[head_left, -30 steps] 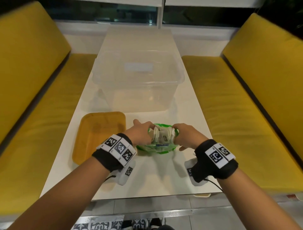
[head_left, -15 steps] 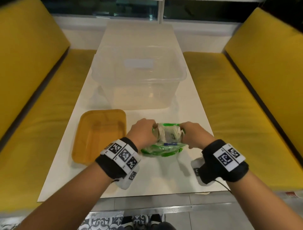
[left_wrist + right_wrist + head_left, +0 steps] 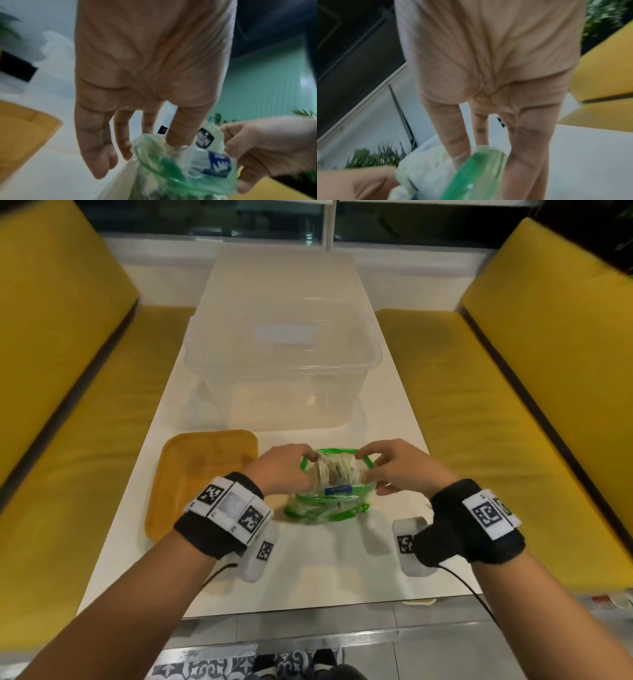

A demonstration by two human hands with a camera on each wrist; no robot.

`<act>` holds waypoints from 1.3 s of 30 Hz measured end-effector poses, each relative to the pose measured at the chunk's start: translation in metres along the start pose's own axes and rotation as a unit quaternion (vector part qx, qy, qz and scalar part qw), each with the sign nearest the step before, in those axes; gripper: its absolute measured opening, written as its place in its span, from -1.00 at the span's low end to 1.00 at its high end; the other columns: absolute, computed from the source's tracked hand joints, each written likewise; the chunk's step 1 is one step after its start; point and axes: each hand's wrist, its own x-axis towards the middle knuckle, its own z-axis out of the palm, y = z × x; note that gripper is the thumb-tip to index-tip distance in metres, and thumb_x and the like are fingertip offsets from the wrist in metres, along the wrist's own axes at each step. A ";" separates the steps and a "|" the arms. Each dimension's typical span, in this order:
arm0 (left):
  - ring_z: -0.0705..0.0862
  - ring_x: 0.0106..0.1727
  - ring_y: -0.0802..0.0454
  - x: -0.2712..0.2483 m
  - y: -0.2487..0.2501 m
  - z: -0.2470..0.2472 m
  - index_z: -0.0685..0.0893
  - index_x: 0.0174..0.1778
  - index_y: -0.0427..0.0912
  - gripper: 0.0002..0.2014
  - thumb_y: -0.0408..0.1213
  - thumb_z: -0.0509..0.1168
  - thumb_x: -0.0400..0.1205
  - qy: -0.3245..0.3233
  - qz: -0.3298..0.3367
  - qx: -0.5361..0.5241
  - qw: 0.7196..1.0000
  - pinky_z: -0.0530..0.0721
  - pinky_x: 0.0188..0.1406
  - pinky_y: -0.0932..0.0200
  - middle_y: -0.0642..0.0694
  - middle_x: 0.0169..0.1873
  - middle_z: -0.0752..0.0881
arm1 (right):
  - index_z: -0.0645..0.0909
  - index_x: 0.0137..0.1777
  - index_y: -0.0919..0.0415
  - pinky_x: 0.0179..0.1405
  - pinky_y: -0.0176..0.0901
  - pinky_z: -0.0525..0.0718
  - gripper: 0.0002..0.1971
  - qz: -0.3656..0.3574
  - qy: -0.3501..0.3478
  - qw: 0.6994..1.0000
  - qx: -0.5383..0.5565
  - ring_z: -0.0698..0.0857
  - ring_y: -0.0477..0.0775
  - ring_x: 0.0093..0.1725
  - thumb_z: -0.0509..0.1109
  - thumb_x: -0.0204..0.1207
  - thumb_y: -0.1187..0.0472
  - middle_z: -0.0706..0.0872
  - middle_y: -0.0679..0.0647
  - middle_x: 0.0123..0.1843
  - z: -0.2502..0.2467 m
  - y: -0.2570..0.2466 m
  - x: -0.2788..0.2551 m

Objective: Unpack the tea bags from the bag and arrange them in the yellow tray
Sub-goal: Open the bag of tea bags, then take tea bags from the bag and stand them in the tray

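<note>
A clear plastic bag with a green rim (image 3: pixel 329 503) stands on the white table (image 3: pixel 318 570). Its mouth is open, and several white tea bags (image 3: pixel 337 472) stick up inside. My left hand (image 3: pixel 291 470) grips the left side of the rim. In the left wrist view its index finger (image 3: pixel 180 128) dips into the bag (image 3: pixel 163 169) beside a tea bag with a black label (image 3: pixel 205 138). My right hand (image 3: pixel 383 470) pinches the right side of the rim (image 3: pixel 476 175). The yellow tray (image 3: pixel 202 474) lies just left of the bag and holds nothing.
A large clear plastic bin (image 3: pixel 281 371) stands on the table right behind the bag and tray. Yellow benches (image 3: pixel 513 422) run along both sides. The table's near edge (image 3: pixel 308 611) is close under my wrists.
Both hands kept hold of the bag's rim and drew its mouth a little wider. The tea bags inside show more now. The tray and bin have not moved.
</note>
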 end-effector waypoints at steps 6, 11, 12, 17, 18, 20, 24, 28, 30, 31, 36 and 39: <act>0.60 0.30 -0.06 -0.003 -0.010 0.018 0.66 0.34 -0.02 -0.53 -0.47 0.36 0.53 0.083 -0.025 -0.100 0.991 0.65 0.17 0.11 -0.08 0.29 0.63 | 0.73 0.20 0.21 -0.17 -0.17 0.81 -0.66 -0.020 0.085 0.996 -0.010 0.78 0.10 -0.12 0.47 0.43 0.42 0.73 0.18 0.09 0.021 0.008 0.005; 0.62 0.27 -0.04 0.000 -0.011 0.016 0.69 0.32 -0.08 -0.62 -0.37 0.41 0.57 0.107 -0.011 -0.051 0.993 0.53 0.13 0.24 -0.08 0.27 0.68 | 0.72 0.15 0.36 -0.19 -0.14 0.81 -0.72 -0.006 0.094 0.995 -0.026 0.80 0.13 -0.22 0.48 0.43 0.47 0.77 0.24 0.03 0.019 0.015 -0.001; 0.62 0.27 -0.04 -0.001 -0.010 0.016 0.68 0.33 -0.09 -0.63 -0.34 0.40 0.58 0.108 -0.006 -0.043 0.993 0.52 0.12 0.24 -0.08 0.27 0.67 | 0.73 0.09 0.38 -0.17 -0.08 0.82 -0.77 -0.008 0.098 0.994 -0.042 0.81 0.16 -0.21 0.48 0.43 0.47 0.77 0.27 0.00 0.020 0.015 -0.004; 0.59 0.23 -0.12 0.000 -0.005 0.019 0.60 0.37 -0.16 -0.64 -0.33 0.30 0.63 0.101 0.005 -0.005 0.995 0.51 0.09 0.18 -0.19 0.27 0.60 | 0.69 0.03 0.31 -0.14 -0.03 0.82 -0.82 -0.017 0.066 0.993 -0.098 0.80 0.15 -0.21 0.42 0.44 0.46 0.73 0.22 -0.03 0.024 0.003 -0.007; 0.58 0.23 -0.12 0.000 -0.004 0.018 0.57 0.38 -0.15 -0.63 -0.33 0.29 0.63 0.100 0.001 -0.003 0.995 0.50 0.06 0.19 -0.20 0.27 0.58 | 0.68 0.12 0.31 -0.13 -0.04 0.82 -0.74 -0.015 0.058 0.995 -0.081 0.79 0.14 -0.21 0.44 0.43 0.46 0.70 0.21 0.03 0.023 0.001 -0.006; 0.58 0.20 -0.10 -0.002 -0.005 0.017 0.55 0.40 -0.12 -0.62 -0.30 0.30 0.63 0.100 -0.003 -0.019 0.995 0.48 0.01 0.20 -0.18 0.28 0.57 | 0.65 0.22 0.28 -0.09 -0.04 0.81 -0.64 -0.019 0.046 0.998 -0.048 0.77 0.15 -0.15 0.50 0.41 0.41 0.64 0.17 0.15 0.017 0.001 -0.005; 0.58 0.20 -0.04 -0.007 -0.009 0.010 0.56 0.34 -0.04 -0.61 -0.24 0.39 0.58 0.121 -0.009 -0.099 0.988 0.58 0.09 0.12 -0.10 0.27 0.57 | 0.68 0.17 0.18 0.05 0.08 0.78 -0.72 -0.035 0.094 0.995 0.000 0.73 0.17 0.04 0.50 0.45 0.33 0.64 0.10 0.12 -0.001 0.007 -0.006; 0.59 0.23 -0.01 -0.013 -0.008 0.005 0.58 0.31 -0.02 -0.64 -0.31 0.37 0.58 0.148 0.015 -0.136 0.979 0.63 0.18 0.06 -0.03 0.25 0.59 | 0.68 -0.13 0.22 -0.14 0.18 0.79 -0.85 -0.092 0.216 0.972 0.007 0.78 0.18 -0.21 0.44 0.54 0.13 0.74 0.08 -0.24 0.002 0.001 -0.009; 0.59 0.23 0.01 -0.015 -0.006 0.006 0.59 0.29 0.00 -0.66 -0.33 0.34 0.61 0.150 0.026 -0.158 0.976 0.63 0.13 0.12 0.00 0.23 0.61 | 0.68 -0.21 0.20 -0.14 0.20 0.77 -0.69 -0.100 0.220 0.970 -0.005 0.76 0.16 -0.24 0.46 0.49 -0.07 0.74 0.07 -0.33 0.012 -0.008 -0.010; 0.60 0.22 0.03 -0.015 -0.006 0.007 0.60 0.27 0.02 -0.68 -0.33 0.33 0.61 0.154 0.033 -0.166 0.974 0.61 0.09 0.18 0.01 0.22 0.62 | 0.69 -0.22 0.23 -0.15 0.17 0.76 -0.62 -0.098 0.215 0.971 -0.037 0.75 0.15 -0.24 0.47 0.45 -0.14 0.74 0.10 -0.34 0.017 -0.013 -0.010; 0.62 0.20 0.09 -0.017 -0.004 0.011 0.65 0.19 0.00 -0.73 -0.40 0.30 0.63 0.168 0.064 -0.189 0.965 0.52 -0.03 0.37 0.03 0.18 0.66 | 0.67 -0.34 0.39 -0.47 -0.14 0.49 -0.73 -0.071 0.195 0.964 -0.169 0.64 0.19 -0.34 0.52 0.41 0.16 0.66 0.20 -0.41 0.039 -0.020 -0.002; 0.62 0.21 0.11 -0.020 -0.003 0.012 0.65 0.16 0.01 -0.73 -0.42 0.32 0.62 0.185 0.081 -0.213 0.956 0.54 0.00 0.43 0.06 0.18 0.68 | 0.78 -0.18 0.26 -0.33 -0.22 0.50 -0.90 -0.088 0.203 0.963 -0.151 0.70 0.15 -0.21 0.42 0.42 0.36 0.74 0.13 -0.28 0.034 -0.016 -0.002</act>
